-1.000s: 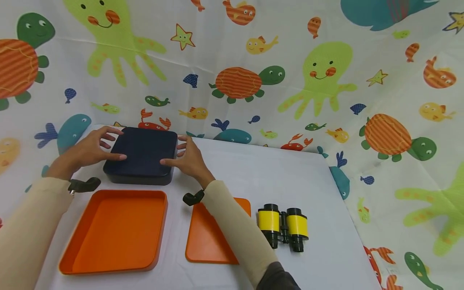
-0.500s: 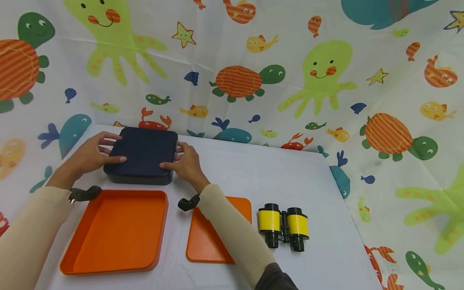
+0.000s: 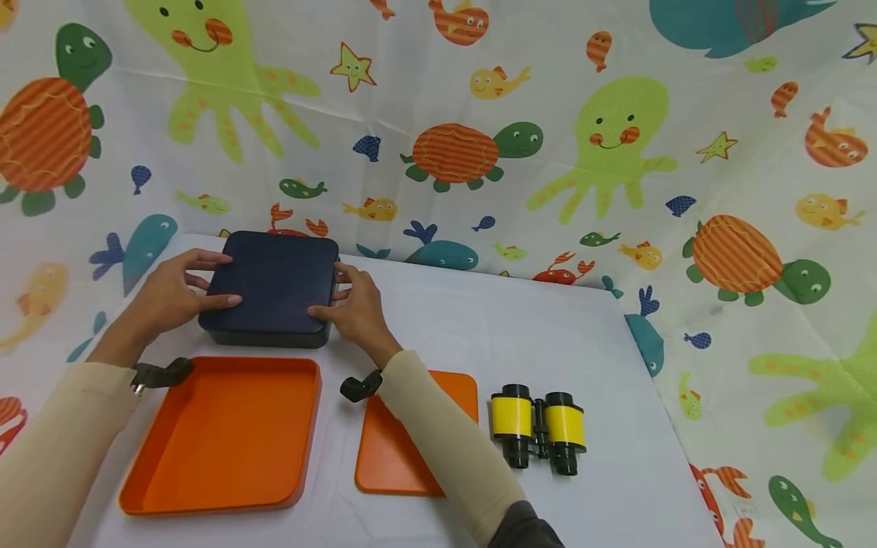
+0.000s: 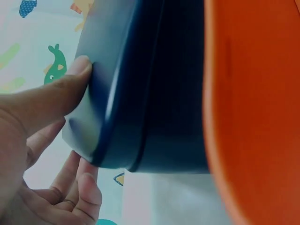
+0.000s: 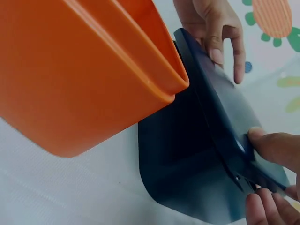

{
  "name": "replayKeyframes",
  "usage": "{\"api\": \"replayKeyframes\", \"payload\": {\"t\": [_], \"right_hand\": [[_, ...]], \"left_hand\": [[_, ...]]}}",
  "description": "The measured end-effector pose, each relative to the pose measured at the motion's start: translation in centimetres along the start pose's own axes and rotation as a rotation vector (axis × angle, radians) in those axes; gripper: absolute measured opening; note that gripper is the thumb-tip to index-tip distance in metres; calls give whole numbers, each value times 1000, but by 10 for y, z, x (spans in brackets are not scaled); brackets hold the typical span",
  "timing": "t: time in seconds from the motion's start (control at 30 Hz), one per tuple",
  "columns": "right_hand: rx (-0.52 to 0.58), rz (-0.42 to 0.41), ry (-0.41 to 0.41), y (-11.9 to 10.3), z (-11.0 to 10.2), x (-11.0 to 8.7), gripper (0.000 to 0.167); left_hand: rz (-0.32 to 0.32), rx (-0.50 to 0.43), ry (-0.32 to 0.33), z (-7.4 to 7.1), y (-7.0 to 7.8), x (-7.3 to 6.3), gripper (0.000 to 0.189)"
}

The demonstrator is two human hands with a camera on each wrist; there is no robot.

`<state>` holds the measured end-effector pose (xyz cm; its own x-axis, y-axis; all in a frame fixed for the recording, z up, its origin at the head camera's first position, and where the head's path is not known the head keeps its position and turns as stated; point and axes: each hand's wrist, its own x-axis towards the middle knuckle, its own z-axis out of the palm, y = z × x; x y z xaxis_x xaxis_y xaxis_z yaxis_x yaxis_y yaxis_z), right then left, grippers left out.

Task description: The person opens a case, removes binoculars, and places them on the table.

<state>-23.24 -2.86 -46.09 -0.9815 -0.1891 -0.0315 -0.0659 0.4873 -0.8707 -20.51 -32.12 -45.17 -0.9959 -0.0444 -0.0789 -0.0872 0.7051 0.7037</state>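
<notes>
A dark navy box (image 3: 263, 339) with a flat lid (image 3: 277, 274) stands at the back left of the table. My left hand (image 3: 171, 293) holds the lid's left side, thumb on top and fingers at the edge. At the right side my right hand (image 3: 358, 310) pinches the lid, its thumb on top and fingertips (image 5: 262, 204) under the rim. In the right wrist view the lid's rim sits slightly apart from the box wall at that corner. What lies inside the box is hidden.
An orange tray (image 3: 311, 426) sits in front of the navy box. To its right lies a flat orange lid (image 3: 390, 457), partly covered by my right sleeve (image 3: 445, 434). Yellow and black binoculars (image 3: 537, 428) lie further right. A printed curtain (image 3: 479, 91) hangs behind the table.
The lid's far edge has risen a little above where it was, held in both hands. Both hands have settled closer around the lid's sides. The orange tray, orange lid and binoculars stay put.
</notes>
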Motion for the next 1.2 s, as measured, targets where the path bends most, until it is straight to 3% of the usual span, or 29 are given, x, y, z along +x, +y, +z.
{"api": "replayKeyframes", "payload": {"t": [0.3,0.47,0.8,1.0,1.2], "right_hand": [[65,-69,44,13,-23,-5,73],[81,-85,74,22,-42,-7,62],[31,-59,94,47,-73,-14,60],[22,-78,101,60,-90,-17,58],[25,-64,117,71,-108,-22,55]], "left_hand": [[72,0,7,5,19,-9,84],[132,11,4,11,32,-8,75],[216,7,-9,31,58,-3,67],[266,-57,-20,42,71,-1,60],[257,-91,-56,60,82,5,56]]}}
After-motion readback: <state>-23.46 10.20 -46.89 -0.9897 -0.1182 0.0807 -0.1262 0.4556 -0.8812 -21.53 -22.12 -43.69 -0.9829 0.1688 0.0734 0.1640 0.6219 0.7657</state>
